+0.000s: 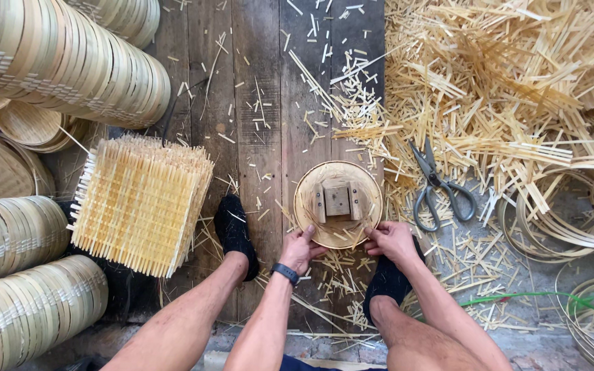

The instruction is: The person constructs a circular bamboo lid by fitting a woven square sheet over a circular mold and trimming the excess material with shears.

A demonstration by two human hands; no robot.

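The left hand and right hand pinch the round bamboo frame at its 6 o'clock rim, fingers pressed together, on the wooden floor. Keep pressure equal both sides; scissors lie at 3 o'clock.

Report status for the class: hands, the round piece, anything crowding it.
Both hands, left hand and right hand, grip round bamboo lid at near rim. Wooden block on top. Scissors beside, apart.

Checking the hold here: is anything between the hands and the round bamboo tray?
Nothing visible. The left hand and right hand both touch the near rim of the round bamboo tray directly; the scissors lie apart, to its right.
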